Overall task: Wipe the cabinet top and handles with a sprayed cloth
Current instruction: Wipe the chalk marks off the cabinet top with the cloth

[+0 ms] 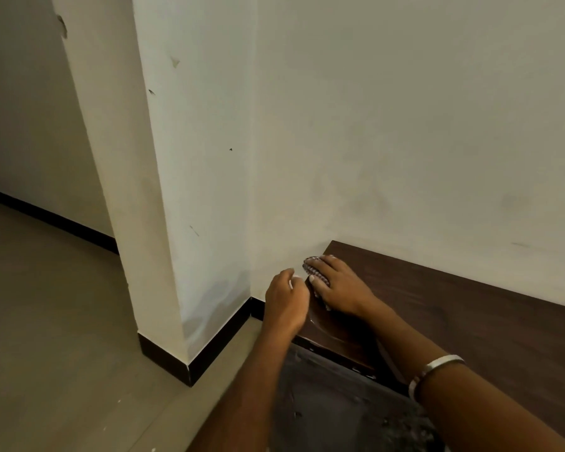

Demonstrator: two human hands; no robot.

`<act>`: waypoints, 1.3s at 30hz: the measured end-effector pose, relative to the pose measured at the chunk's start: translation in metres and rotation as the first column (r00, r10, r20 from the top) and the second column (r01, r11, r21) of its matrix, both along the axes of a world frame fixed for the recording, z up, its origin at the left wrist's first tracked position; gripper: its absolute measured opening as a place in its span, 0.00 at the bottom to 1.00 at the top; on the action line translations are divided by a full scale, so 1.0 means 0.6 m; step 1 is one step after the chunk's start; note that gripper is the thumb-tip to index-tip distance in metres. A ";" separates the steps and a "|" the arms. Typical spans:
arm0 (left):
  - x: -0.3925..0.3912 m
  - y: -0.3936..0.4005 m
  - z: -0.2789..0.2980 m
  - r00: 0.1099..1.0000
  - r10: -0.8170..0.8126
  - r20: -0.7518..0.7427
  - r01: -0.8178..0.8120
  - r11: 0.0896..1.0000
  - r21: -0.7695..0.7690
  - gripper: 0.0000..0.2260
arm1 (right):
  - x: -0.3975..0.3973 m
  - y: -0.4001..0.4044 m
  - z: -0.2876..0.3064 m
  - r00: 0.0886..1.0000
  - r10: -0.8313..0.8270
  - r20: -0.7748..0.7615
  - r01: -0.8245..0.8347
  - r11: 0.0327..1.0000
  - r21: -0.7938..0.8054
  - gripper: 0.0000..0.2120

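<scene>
The dark wooden cabinet top (470, 321) runs along the wall at the lower right. A checked cloth (310, 261) lies at its far left end, mostly covered by my right hand (340, 285). That hand presses flat on the cloth with straight, spread fingers. My left hand (284, 298) is beside the cabinet's left edge, just left of the right hand, with its fingers curled. What the curled fingers hold, if anything, is hidden. No handles are in view.
The dusty cabinet front (340, 406) drops below the top's near edge. A white wall pillar (163, 190) with a black skirting board (216, 340) stands to the left. Grey floor tiles (62, 337) spread out at the lower left. I wear a bangle (434, 370) on my right wrist.
</scene>
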State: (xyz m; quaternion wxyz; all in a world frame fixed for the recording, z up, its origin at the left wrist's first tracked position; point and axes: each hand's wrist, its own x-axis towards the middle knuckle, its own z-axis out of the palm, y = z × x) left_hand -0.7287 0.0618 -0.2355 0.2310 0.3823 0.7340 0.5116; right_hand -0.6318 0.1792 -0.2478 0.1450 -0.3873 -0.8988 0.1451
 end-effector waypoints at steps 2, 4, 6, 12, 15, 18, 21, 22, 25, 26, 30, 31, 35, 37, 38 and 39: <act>-0.007 -0.006 0.007 0.999 0.001 0.051 0.001 0.999 -0.038 0.19 | 0.004 -0.040 0.000 0.999 0.034 -0.013 -0.034 0.999 0.019 0.25; -0.009 -0.014 0.013 0.994 0.006 0.110 0.000 0.999 -0.054 0.19 | 0.010 -0.074 -0.002 0.998 0.067 -0.016 -0.066 0.997 0.031 0.25; -0.010 -0.018 0.017 0.978 0.021 0.208 -0.006 0.997 -0.075 0.18 | 0.018 -0.094 -0.004 0.996 0.094 -0.003 -0.094 0.995 0.031 0.25; -0.026 -0.012 0.006 0.857 -0.027 0.515 0.027 1.000 0.007 0.15 | 0.023 -0.088 0.010 0.998 0.067 -0.008 -0.067 0.997 -0.025 0.24; -0.029 -0.014 0.002 0.853 -0.074 0.516 0.062 0.997 0.041 0.21 | 0.014 -0.078 0.012 1.000 -0.020 -0.010 0.020 1.000 -0.008 0.24; -0.031 -0.017 -0.002 0.834 -0.087 0.545 0.059 0.996 0.068 0.22 | 0.009 -0.085 0.007 0.998 -0.059 -0.021 0.059 0.998 0.002 0.25; -0.033 -0.017 -0.006 0.798 -0.090 0.596 0.040 0.995 0.096 0.22 | 0.008 -0.117 0.002 0.997 -0.047 -0.066 0.049 0.999 0.023 0.25; -0.034 -0.017 -0.008 0.777 -0.092 0.623 0.027 0.993 0.113 0.22 | 0.008 -0.132 0.000 0.996 -0.030 -0.083 0.033 0.999 0.038 0.24; -0.035 -0.025 -0.012 0.723 -0.084 0.686 -0.013 0.991 0.135 0.21 | 0.009 -0.176 -0.006 0.993 0.009 -0.115 -0.001 0.998 0.067 0.24; -0.035 -0.029 -0.013 0.715 -0.082 0.695 -0.016 0.991 0.133 0.20 | 0.008 -0.187 -0.008 0.993 0.015 -0.119 -0.006 0.997 0.072 0.24; -0.028 -0.034 -0.010 0.745 -0.059 0.664 -0.007 0.995 0.096 0.17 | 0.012 -0.213 -0.008 0.989 0.033 -0.145 -0.017 0.994 0.112 0.24; -0.026 -0.033 -0.008 0.771 -0.044 0.636 -0.009 0.997 0.080 0.17 | 0.013 -0.215 -0.008 0.989 0.034 -0.145 -0.016 0.992 0.123 0.24; -0.011 -0.027 -0.006 0.944 0.010 0.330 -0.018 1.000 0.023 0.16 | 0.022 -0.220 -0.011 0.988 -0.011 -0.152 0.030 0.991 0.127 0.24; 0.003 -0.029 -0.006 0.995 -0.019 0.098 0.016 0.999 0.033 0.17 | 0.035 -0.220 -0.012 0.989 -0.033 -0.145 0.052 0.990 0.131 0.24; 0.010 -0.030 -0.008 0.999 -0.043 0.005 0.042 0.998 0.043 0.17 | 0.045 -0.220 -0.013 0.989 -0.049 -0.143 0.068 0.990 0.126 0.24; 0.016 -0.029 -0.012 0.995 -0.057 -0.077 0.062 0.997 0.056 0.17 | 0.058 -0.218 -0.012 0.987 -0.069 -0.142 0.087 0.989 0.118 0.24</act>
